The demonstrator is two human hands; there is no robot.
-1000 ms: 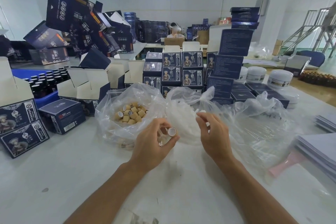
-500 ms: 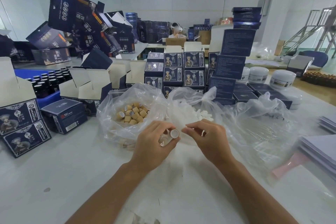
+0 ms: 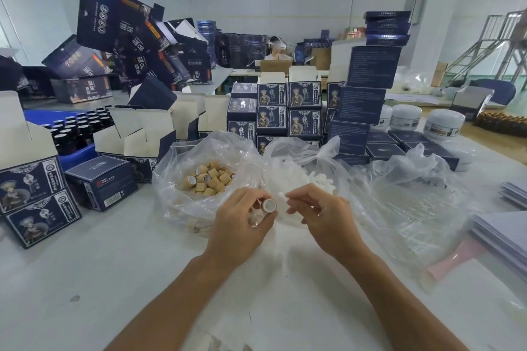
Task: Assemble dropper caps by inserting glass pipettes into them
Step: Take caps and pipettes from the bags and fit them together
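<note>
Head view: left hand (image 3: 242, 225) grips cap (image 3: 269, 205), open end facing right, over table (image 3: 85, 279). Right hand (image 3: 319, 216) fingers curled, pinching; item too small to tell. Hands just apart.

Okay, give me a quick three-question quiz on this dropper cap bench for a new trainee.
1. True or false: the left hand holds a cap with its open end facing the camera.
2. Which bag holds the tan caps? A) the left clear bag B) the right clear bag
3. Fill in: the dark bottles stand in a ___ tray.

Key: 1 true; 2 A; 3 blue.
</note>
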